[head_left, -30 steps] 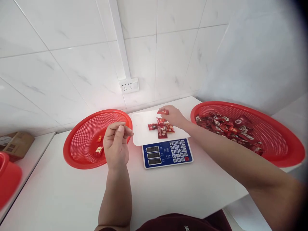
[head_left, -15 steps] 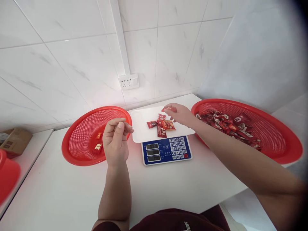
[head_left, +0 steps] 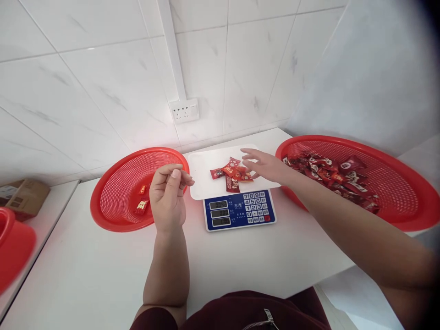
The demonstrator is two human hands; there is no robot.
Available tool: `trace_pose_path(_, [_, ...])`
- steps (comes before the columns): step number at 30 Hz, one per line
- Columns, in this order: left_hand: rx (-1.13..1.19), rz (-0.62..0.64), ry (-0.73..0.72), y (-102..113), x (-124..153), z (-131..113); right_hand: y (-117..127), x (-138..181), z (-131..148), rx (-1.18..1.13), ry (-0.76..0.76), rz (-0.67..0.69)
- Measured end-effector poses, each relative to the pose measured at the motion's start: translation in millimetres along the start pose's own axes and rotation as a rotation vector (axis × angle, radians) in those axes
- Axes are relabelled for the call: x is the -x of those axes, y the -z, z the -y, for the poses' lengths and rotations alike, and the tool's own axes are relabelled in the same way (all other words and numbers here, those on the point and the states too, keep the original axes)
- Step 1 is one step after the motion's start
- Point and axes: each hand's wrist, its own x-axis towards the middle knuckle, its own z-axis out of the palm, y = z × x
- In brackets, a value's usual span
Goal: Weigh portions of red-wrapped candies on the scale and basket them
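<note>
My right hand (head_left: 263, 164) is open over the right side of the scale's white pan (head_left: 199, 183), its fingers spread and holding nothing. Just left of its fingertips, several red wrapped candies (head_left: 232, 172) lie in a small heap on the pan. My left hand (head_left: 170, 195) hovers between the left basket and the scale, fingers curled in against the thumb, with nothing visible in them. Below the pan, the blue keypad panel of the digital scale (head_left: 240, 211) faces me with lit number displays.
On the left, a red perforated basket (head_left: 113, 183) holds a few red candies (head_left: 141, 199). To the right, a larger red basket (head_left: 405, 183) contains a pile of wrapped candies (head_left: 333, 176). A cardboard box (head_left: 29, 199) and another red container (head_left: 15, 250) are at far left. A wall socket (head_left: 184, 111) is behind.
My right hand has let go of a red candy, which now lies on the heap in the pan, and its fingers have opened. The scale's top reading has changed. My left hand stays curled.
</note>
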Motion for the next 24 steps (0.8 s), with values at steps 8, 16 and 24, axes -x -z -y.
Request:
trace_pose_path(8, [-0.003,-0.055,-0.006,-2,0,1,-7,82,-25,-0.067,0.075,-0.482])
trace_pose_path(16, [-0.028,-0.168,-0.041,-7,1,3,-66,153,-102,-0.187,-0.166,-0.505])
trace_pose_path(24, [-0.110,-0.177,-0.002,-9,0,7,-69,144,-109,-0.444,-0.270,-0.615])
